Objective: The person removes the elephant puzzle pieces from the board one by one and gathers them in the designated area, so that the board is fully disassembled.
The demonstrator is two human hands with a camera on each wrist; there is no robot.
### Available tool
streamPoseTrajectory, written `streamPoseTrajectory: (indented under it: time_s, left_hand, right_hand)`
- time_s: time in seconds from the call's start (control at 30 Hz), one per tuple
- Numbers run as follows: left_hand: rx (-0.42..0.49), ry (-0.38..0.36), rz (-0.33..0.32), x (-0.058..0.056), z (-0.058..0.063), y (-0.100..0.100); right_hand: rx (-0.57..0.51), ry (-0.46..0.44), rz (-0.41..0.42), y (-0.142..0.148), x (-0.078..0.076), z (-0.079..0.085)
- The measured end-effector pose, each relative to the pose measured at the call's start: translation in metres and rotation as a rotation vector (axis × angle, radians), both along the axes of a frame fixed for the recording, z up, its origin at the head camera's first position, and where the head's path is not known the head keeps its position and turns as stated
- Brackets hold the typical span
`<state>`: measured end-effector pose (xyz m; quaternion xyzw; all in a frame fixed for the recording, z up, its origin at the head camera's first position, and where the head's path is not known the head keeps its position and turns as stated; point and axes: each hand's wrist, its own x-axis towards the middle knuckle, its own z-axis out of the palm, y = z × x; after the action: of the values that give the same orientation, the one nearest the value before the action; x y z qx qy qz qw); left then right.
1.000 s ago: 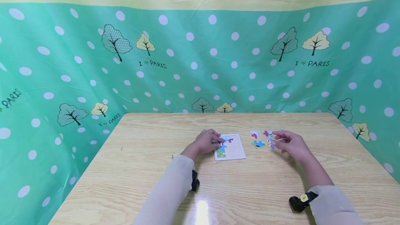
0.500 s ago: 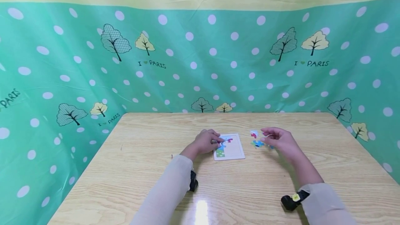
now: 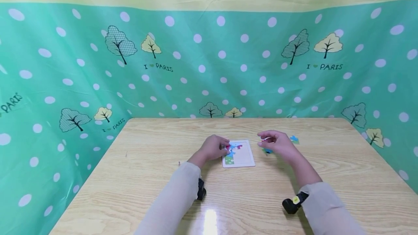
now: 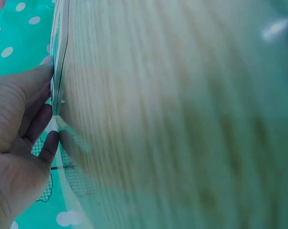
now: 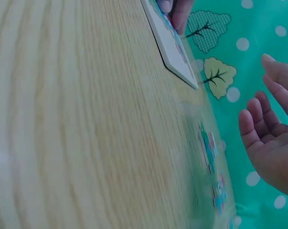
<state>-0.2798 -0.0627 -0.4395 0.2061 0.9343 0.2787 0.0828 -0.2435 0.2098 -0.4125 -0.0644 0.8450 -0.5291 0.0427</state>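
A square puzzle board (image 3: 245,157) with a pale rim lies flat on the table, its left side partly filled with colourful pieces. My left hand (image 3: 213,148) rests over its left edge, fingertips touching the pieces there. In the left wrist view the thumb and fingers meet the edge of the board (image 4: 62,43). My right hand (image 3: 281,146) hovers right of the board, fingers loosely bent, thumb and forefinger apart. No piece shows between the fingers of the right hand (image 5: 272,133) in the right wrist view. Below it lie loose jigsaw pieces (image 5: 208,148), partly hidden in the head view.
A blue and green jigsaw piece (image 3: 294,139) lies behind the right hand. The wooden table (image 3: 248,202) ends at a green dotted curtain (image 3: 235,93). Black cameras are strapped to the left wrist (image 3: 201,190) and right wrist (image 3: 291,205).
My right hand has moved left across the loose pieces, closer to the board. The blue and green piece behind it now shows. My left hand stays on the board with little movement.
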Motion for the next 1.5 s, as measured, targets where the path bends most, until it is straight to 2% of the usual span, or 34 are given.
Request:
streamPoseTrajectory:
  time_s: [0.27,0.63,0.9,1.13,1.3,1.5]
  left_hand:
    - [0.003,-0.023,0.002,0.001,0.004,-0.001]
    - [-0.008,-0.040,-0.022,0.000,0.007,0.000]
    - [0.015,-0.049,-0.005,-0.004,0.003,-0.003]
    - [0.043,-0.022,-0.008,-0.005,0.002,-0.002]
    - [0.012,-0.002,0.001,-0.005,0.006,0.000]
    - [-0.027,0.027,-0.037,-0.003,0.011,0.003]
  right_hand:
    - [0.062,-0.022,0.047,-0.020,-0.013,0.003]
    - [0.159,-0.092,0.075,-0.041,-0.022,0.007]
    - [0.167,-0.091,0.077,-0.051,-0.032,-0.009]
    - [0.184,-0.107,0.002,-0.058,-0.033,-0.022]
    - [0.214,-0.086,-0.027,-0.062,-0.032,-0.025]
    - [0.267,-0.052,-0.019,-0.063,-0.032,-0.028]
